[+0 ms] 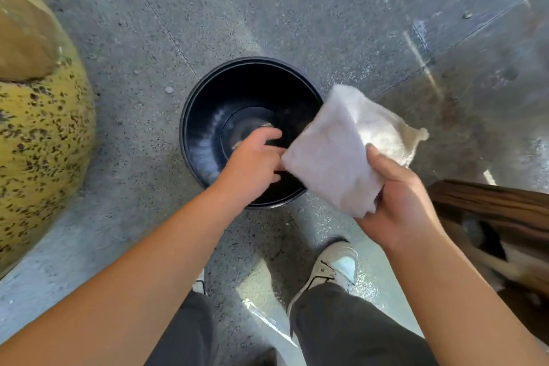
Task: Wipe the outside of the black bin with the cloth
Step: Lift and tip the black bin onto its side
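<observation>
A person is standing over the black bin [208, 128] on the floor [267, 9], right hand [398, 196] gripping the folded cloth [335, 157] above its rim, left hand [252, 163], fingers curled, touching the cloth's edge; wiping apparently not yet begun.

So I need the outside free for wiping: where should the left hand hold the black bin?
Probably the near rim of the black bin, reached from above by the left hand: it stands upright, mouth open, so the fingers can hook inside.
</observation>
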